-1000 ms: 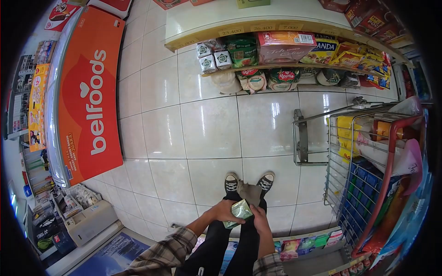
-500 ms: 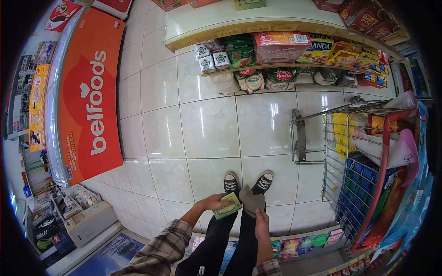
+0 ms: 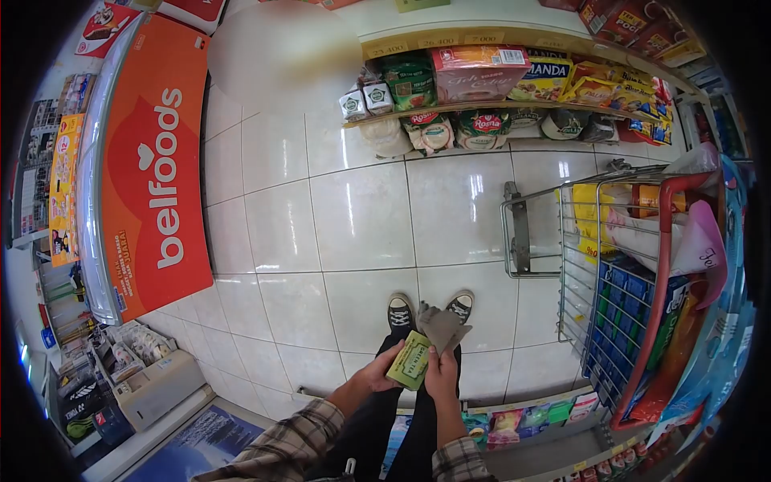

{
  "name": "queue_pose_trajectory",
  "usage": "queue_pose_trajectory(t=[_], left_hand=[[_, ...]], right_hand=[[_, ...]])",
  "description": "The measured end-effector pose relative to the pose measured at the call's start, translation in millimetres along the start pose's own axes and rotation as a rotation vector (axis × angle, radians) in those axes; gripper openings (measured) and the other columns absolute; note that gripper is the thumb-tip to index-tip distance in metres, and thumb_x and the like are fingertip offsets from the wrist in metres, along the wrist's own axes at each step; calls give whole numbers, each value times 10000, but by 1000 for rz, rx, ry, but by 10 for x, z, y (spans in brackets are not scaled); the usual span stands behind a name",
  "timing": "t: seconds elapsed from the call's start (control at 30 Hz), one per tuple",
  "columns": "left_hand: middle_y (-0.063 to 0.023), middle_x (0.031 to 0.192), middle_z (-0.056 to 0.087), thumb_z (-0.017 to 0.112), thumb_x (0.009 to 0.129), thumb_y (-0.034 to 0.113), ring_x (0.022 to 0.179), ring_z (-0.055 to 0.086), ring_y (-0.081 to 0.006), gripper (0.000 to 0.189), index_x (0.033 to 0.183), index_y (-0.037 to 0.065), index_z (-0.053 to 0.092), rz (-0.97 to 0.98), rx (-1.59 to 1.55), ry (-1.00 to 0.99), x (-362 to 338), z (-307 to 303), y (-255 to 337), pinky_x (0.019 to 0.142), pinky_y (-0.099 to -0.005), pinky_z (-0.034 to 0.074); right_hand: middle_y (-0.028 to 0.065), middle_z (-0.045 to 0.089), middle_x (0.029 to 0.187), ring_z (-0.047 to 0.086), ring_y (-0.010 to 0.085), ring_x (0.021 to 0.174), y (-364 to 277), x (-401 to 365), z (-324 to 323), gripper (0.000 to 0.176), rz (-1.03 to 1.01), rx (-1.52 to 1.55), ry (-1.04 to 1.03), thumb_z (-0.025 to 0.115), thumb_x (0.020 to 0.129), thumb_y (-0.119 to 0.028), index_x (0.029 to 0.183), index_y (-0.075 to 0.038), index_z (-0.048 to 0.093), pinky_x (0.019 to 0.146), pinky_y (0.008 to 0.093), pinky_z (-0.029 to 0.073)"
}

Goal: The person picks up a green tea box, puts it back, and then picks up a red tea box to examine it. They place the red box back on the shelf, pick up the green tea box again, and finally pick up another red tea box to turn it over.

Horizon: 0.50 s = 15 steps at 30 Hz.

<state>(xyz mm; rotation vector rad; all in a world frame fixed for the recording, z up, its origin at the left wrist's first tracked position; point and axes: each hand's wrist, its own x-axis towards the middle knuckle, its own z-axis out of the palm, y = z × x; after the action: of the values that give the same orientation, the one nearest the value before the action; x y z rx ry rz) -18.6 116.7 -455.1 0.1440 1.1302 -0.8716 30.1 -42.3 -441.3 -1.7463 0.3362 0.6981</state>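
Observation:
A small green box labelled green tea (image 3: 411, 360) is gripped at its left side by my left hand (image 3: 377, 373). My right hand (image 3: 440, 374) is closed on a grey cloth (image 3: 442, 325), which hangs out above the fingers and looks like a glove. The right hand's fingers lie close beside the right edge of the box; whether they touch it, I cannot tell. Both hands are above my legs, just below my black shoes (image 3: 401, 312).
At the right stands a wire cart (image 3: 578, 281) with a red handle, loaded with packages. Store shelves (image 3: 482, 107) with packaged goods run across the top. An orange freezer panel (image 3: 161, 177) is at the left. A blurred patch covers the top centre-left.
My hands have come together, bringing the green box and the grey cloth side by side. The box has turned and moved right. The blurred patch has appeared at the top.

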Motion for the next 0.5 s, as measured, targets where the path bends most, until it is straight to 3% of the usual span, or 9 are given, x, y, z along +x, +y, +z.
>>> queue_pose_trajectory(t=[0.13,0.17,0.27,0.4,0.5], left_hand=[[-99,1219,561,448,932,524,1056,590,-203,565,1326,119,442,-23,97,23,-18,131,24,860,-413,500],[-95,1201,568,483,926,498,1044,592,-196,547,1314,114,448,35,162,111,-24,238,51,850,-398,503],[-83,1153,586,580,902,425,1007,597,-177,518,1283,96,460,205,379,342,11,472,87,818,-354,511],[-86,1119,596,651,865,389,963,599,-164,552,1267,66,455,391,613,561,171,482,13,787,-313,506],[-100,1106,600,676,848,371,952,600,-169,595,1279,42,433,549,633,690,180,532,15,783,-311,502]], right_hand=[[200,589,1082,572,376,1009,156,-39,-2,250,7,-26,-20,474,944,-139,1116,16,569,869,376,440],[201,591,1077,571,384,1006,176,-57,-18,253,28,-24,-22,472,946,-145,1116,16,569,869,377,440],[194,611,1027,598,329,958,387,-165,49,277,191,-31,-20,467,961,-187,1111,23,568,843,361,445],[163,635,917,585,185,846,325,-267,200,338,352,347,93,468,978,-268,1052,43,576,754,322,449],[157,632,874,584,197,799,253,-345,287,337,297,392,123,470,976,-275,992,44,579,724,328,448]])
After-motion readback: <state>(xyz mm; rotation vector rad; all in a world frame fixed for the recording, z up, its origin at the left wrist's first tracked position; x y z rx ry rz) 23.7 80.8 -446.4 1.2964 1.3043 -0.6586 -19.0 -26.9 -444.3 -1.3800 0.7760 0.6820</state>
